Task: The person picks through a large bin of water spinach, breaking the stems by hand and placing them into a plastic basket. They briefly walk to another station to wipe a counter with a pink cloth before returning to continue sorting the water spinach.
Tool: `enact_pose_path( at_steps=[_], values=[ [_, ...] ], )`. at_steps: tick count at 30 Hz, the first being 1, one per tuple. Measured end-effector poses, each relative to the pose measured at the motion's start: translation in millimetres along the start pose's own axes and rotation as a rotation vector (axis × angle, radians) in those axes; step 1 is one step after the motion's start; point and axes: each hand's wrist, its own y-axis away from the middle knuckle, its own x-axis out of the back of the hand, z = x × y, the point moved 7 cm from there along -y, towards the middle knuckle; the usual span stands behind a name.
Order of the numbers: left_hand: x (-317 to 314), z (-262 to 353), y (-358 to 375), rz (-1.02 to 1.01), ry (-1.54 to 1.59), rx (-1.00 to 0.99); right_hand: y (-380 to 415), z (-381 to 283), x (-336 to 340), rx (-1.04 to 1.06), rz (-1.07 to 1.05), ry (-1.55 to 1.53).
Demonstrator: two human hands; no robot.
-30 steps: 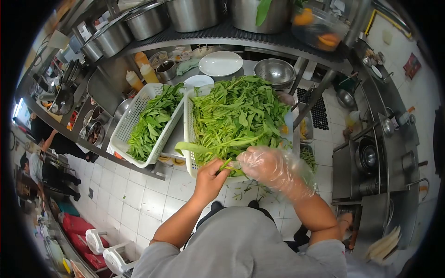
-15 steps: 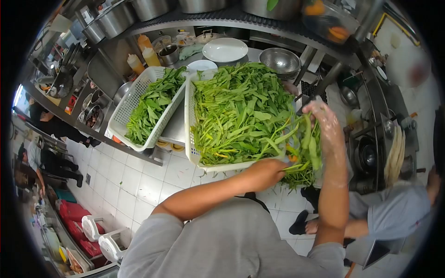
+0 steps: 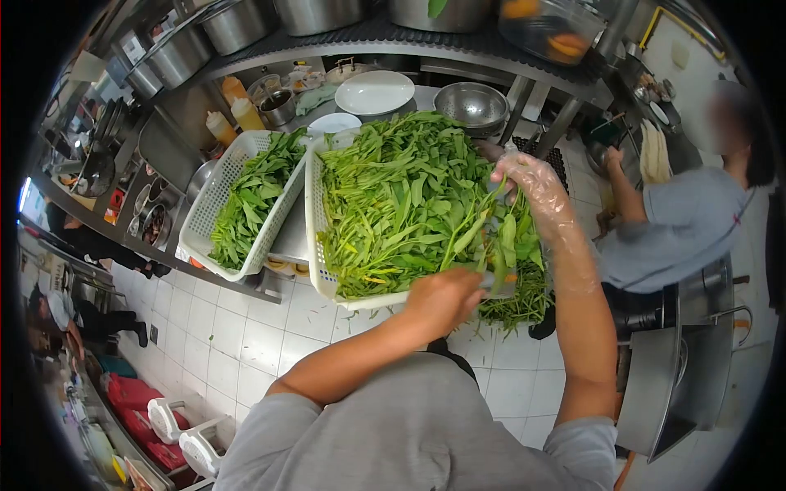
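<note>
Hands at the Greens

Mid-frame, I'm watching the big basket's (image 3: 313,233) walls, probably keeping the greens (image 3: 401,200) together. Right of centre, my gloved right hand (image 3: 530,184) is gripping a leafy stem (image 3: 473,229). Lower, my left hand (image 3: 446,301) is curling; I can't tell what it's holding.

Steel pots (image 3: 239,29) on shelf (image 3: 344,39), oval plate (image 3: 375,93), metal colander (image 3: 472,106)
</note>
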Motion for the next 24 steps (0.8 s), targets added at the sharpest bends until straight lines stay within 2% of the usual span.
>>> enact_pose_path(
  at_steps=[2,4,5,6,8,9,13,14,15,16,17,18,19,20,22,24],
  values=[
    [13.3,-13.6,2.6,0.06,-0.017,0.02,-1.0,-1.6,-0.9,0.018,-0.004,0.007],
    [42.9,-32.7,1.2,0.393,-0.036,0.103,1.2,-2.7,-6.1,0.031,-0.014,0.014],
    [48.8,-38.2,-0.4,0.476,-0.029,0.135,1.2,-2.2,-8.3,0.012,-0.006,0.023],
    [48.3,-43.2,-3.2,0.483,-0.032,0.137,0.7,-2.5,-10.9,-0.004,0.002,0.032],
    [28.2,-56.8,-11.1,0.229,-0.004,0.224,5.1,-7.3,-19.3,0.0,0.004,-0.018],
    [22.7,-54.2,-11.7,0.18,0.03,0.214,5.8,-9.7,-21.0,0.005,0.014,-0.066],
    [10.9,-57.6,-11.5,0.11,0.231,0.28,10.8,-10.7,-19.0,0.037,0.036,-0.15],
    [14.8,-53.4,-10.3,0.11,0.231,0.278,15.9,-21.7,-3.3,0.154,0.201,-0.109],
    [18.7,-55.0,-6.6,0.112,0.416,0.427,23.0,-35.1,12.2,0.274,0.366,-0.067],
    [16.8,-59.1,-0.4,0.111,0.601,0.579,32.8,-40.1,31.3,0.256,0.563,-0.159],
    [16.5,-64.9,3.0,0.2,0.69,0.569,37.5,-38.5,59.2,0.349,0.681,-0.244],
    [19.6,-64.2,3.6,0.199,0.689,0.569,52.5,-51.5,68.7,0.3,0.803,-0.366],
    [38.9,-54.8,0.5,0.299,0.48,0.404,65.1,-68.5,74.9,0.459,0.869,-0.451],
    [54.6,-43.1,-1.5,0.391,0.271,0.233,73.3,-74.1,87.1,0.613,0.733,-0.478],
    [61.2,-39.7,-3.6,0.409,0.247,0.188,101.2,-110.9,67.5,0.461,0.801,0.248],
    [59.5,-34.1,-5.0,0.326,0.173,0.227,96.1,-110.4,23.4,0.476,0.425,0.487]
  ],
)
